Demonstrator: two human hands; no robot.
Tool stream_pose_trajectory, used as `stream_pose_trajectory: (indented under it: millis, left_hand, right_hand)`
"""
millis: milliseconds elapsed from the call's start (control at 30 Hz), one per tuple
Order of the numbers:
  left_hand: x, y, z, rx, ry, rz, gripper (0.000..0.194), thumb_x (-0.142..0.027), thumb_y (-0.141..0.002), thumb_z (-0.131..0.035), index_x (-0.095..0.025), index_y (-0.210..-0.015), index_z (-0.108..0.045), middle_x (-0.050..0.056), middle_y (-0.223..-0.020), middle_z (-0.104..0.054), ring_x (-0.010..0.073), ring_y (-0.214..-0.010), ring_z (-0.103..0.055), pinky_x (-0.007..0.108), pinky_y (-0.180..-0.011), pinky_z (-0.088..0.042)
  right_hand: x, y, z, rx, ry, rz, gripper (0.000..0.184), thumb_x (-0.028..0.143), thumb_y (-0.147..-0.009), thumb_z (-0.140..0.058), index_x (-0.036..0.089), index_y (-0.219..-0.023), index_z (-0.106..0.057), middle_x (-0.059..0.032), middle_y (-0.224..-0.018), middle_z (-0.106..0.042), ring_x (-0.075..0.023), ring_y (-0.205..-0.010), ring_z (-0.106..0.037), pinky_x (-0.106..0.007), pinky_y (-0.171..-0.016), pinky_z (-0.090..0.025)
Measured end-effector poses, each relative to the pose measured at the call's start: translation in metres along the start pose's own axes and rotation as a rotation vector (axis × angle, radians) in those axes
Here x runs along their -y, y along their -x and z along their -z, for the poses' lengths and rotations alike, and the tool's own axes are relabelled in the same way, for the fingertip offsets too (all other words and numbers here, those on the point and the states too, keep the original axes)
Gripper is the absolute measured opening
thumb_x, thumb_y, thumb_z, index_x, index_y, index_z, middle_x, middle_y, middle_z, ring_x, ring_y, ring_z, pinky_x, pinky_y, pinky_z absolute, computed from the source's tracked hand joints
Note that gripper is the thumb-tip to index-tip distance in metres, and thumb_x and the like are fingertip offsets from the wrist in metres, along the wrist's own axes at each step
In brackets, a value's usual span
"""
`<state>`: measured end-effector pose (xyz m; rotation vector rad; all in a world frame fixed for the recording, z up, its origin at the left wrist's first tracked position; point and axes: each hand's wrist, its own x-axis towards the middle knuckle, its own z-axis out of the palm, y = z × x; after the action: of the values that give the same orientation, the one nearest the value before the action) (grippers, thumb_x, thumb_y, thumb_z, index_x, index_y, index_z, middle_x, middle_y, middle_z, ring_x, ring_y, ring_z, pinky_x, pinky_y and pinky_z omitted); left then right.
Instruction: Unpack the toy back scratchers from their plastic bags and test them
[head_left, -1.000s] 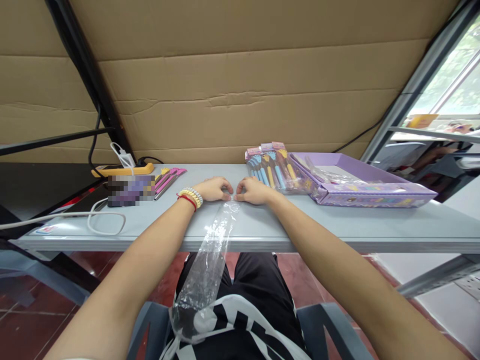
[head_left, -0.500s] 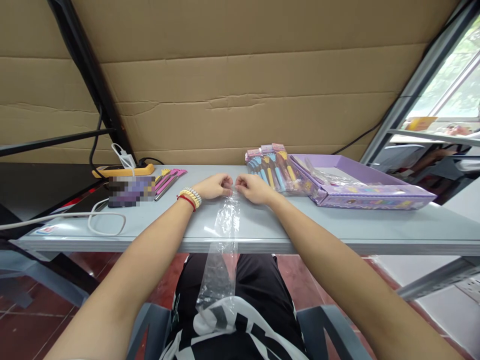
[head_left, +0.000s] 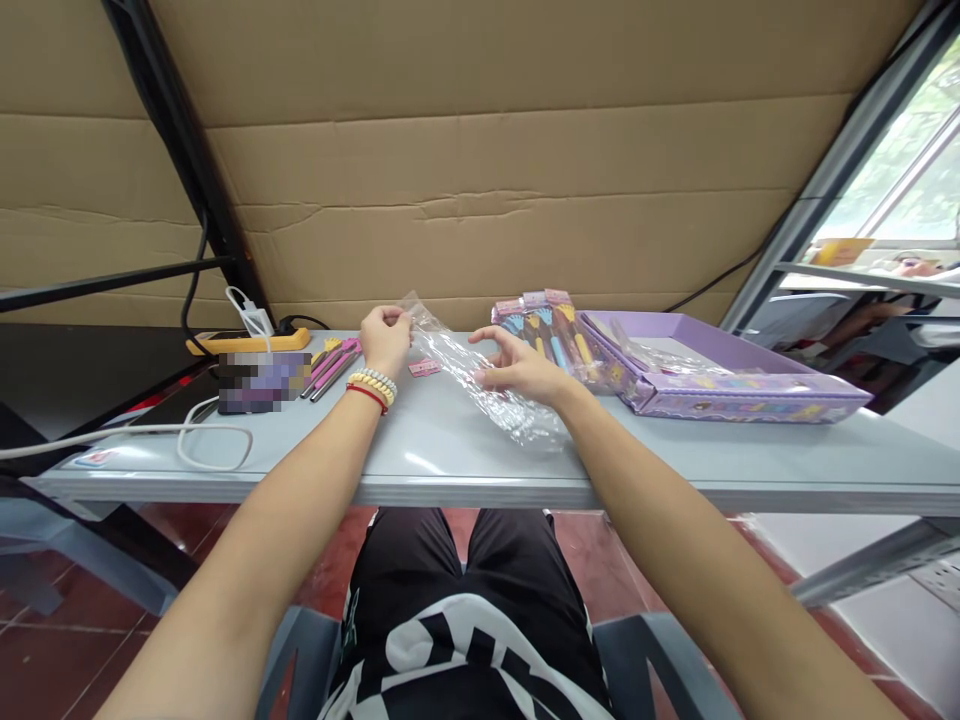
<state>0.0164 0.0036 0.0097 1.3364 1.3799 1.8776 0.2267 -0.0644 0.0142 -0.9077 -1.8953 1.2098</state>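
A long clear plastic bag [head_left: 517, 412] stretches slantwise over the desk, crumpled toward its lower right end. Its upper left end is pinched in my left hand [head_left: 387, 338], which wears a beaded bracelet and a red cord at the wrist. My right hand [head_left: 525, 368] hovers over the bag's middle, thumb and fingers apart; whether the thumb touches the plastic I cannot tell. Between the hands, a small pink card [head_left: 424, 368] lies on the desk. Pink and yellow sticks with dark shafts [head_left: 330, 366] lie left of my left hand.
Packaged fork-shaped items with colourful handles [head_left: 555, 335] lie behind my right hand, against a purple tray box [head_left: 750, 393] holding clear plastic. On the left are a yellow power strip [head_left: 289, 341], a pixelated object [head_left: 262, 382] and a white cable [head_left: 247, 450]. Cardboard [head_left: 480, 220] stands behind.
The plastic bag has swung up from my lap onto the desk. My left hand moved left with its end, and my right hand opened. The pink card now shows on the desk.
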Motion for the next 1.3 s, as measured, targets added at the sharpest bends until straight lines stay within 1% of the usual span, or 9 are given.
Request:
stream_pose_trajectory:
  millis: [100,200,400,533,633,800,967,1233,1300]
  left_hand:
    - [-0.001,-0.009,0.005,-0.19,0.051,-0.004,0.006,-0.017,-0.076,-0.056,-0.018,-0.08,-0.052,-0.003,-0.063,-0.055,0.0088,-0.047,-0.051,0.022,-0.047,-0.042]
    - [-0.009,-0.012,0.009,-0.296,0.212,-0.046,0.008,-0.019,-0.08,-0.055,-0.019,-0.085,-0.048,-0.004,-0.065,-0.054,0.0076,-0.049,-0.051,0.02,-0.049,-0.042]
    - [-0.02,-0.009,0.01,-0.158,0.511,-0.01,0.025,-0.037,-0.081,-0.06,-0.02,-0.093,-0.045,-0.001,-0.079,-0.057,0.0069,-0.054,-0.056,0.02,-0.05,-0.044]
    - [-0.015,-0.006,0.007,-0.092,0.387,0.046,0.019,-0.028,-0.077,-0.062,-0.02,-0.086,-0.048,-0.002,-0.08,-0.055,0.0068,-0.051,-0.053,0.02,-0.043,-0.04]
    - [-0.013,-0.004,0.004,-0.063,0.284,0.062,0.014,-0.021,-0.074,-0.06,-0.019,-0.083,-0.049,-0.002,-0.077,-0.055,0.0074,-0.05,-0.051,0.021,-0.043,-0.039]
    - [-0.013,0.0,0.004,0.008,0.181,0.047,0.013,-0.02,-0.071,-0.059,-0.019,-0.08,-0.051,-0.002,-0.074,-0.054,0.0091,-0.052,-0.051,0.022,-0.044,-0.039]
    - [-0.012,0.003,0.004,0.093,0.087,0.03,0.013,-0.022,-0.069,-0.059,-0.019,-0.079,-0.052,-0.002,-0.072,-0.053,0.0094,-0.053,-0.051,0.022,-0.044,-0.038]
    - [-0.008,0.006,0.003,0.191,-0.016,-0.037,0.011,-0.024,-0.067,-0.058,-0.019,-0.076,-0.054,-0.002,-0.068,-0.055,0.0106,-0.054,-0.052,0.024,-0.051,-0.04]
    - [-0.008,0.007,0.003,0.215,-0.031,-0.051,0.011,-0.025,-0.067,-0.058,-0.019,-0.076,-0.055,-0.003,-0.066,-0.055,0.0109,-0.054,-0.052,0.025,-0.053,-0.041]
  right_hand:
    - [0.005,0.006,0.01,0.106,0.081,-0.04,0.03,0.023,-0.065,-0.073,0.018,-0.091,-0.059,0.0035,-0.067,-0.058,-0.0058,-0.049,-0.05,-0.019,-0.042,-0.036]
    - [0.007,0.01,0.018,0.037,0.11,-0.049,0.023,0.018,-0.061,-0.072,0.015,-0.081,-0.062,-0.0001,-0.074,-0.061,-0.0067,-0.047,-0.052,-0.021,-0.038,-0.037]
    - [0.005,0.004,0.032,-0.652,-0.163,0.25,0.033,0.022,-0.056,-0.071,0.014,-0.088,-0.063,-0.0057,-0.085,-0.066,-0.0096,-0.049,-0.056,-0.021,-0.035,-0.037]
    - [-0.001,-0.003,0.051,-1.1,-0.296,0.397,0.048,0.022,-0.064,-0.063,0.017,-0.111,-0.057,-0.0094,-0.115,-0.059,-0.0091,-0.059,-0.061,-0.02,-0.039,-0.046]
    - [-0.003,-0.002,0.063,-1.29,-0.348,0.388,0.057,0.022,-0.07,-0.058,0.021,-0.126,-0.048,-0.012,-0.135,-0.043,-0.009,-0.067,-0.064,-0.02,-0.041,-0.049]
    - [-0.001,0.004,0.071,-1.391,-0.384,0.308,0.067,0.026,-0.078,-0.052,0.026,-0.141,-0.03,-0.011,-0.132,-0.041,-0.0127,-0.082,-0.066,-0.021,-0.047,-0.055]
    - [-0.004,0.008,0.08,-1.489,-0.175,0.194,0.072,0.03,-0.084,-0.042,0.028,-0.149,-0.012,-0.0132,-0.134,-0.039,-0.0174,-0.097,-0.065,-0.025,-0.055,-0.059]
    - [-0.014,0.012,0.102,-1.554,-0.142,0.203,0.065,0.025,-0.084,-0.045,0.024,-0.145,-0.023,-0.0126,-0.129,-0.042,-0.0189,-0.103,-0.063,-0.034,-0.069,-0.061]
    - [-0.017,0.014,0.104,-1.453,-0.024,0.211,0.063,0.025,-0.083,-0.048,0.021,-0.142,-0.028,-0.0158,-0.136,-0.035,-0.0212,-0.102,-0.062,-0.037,-0.071,-0.061]
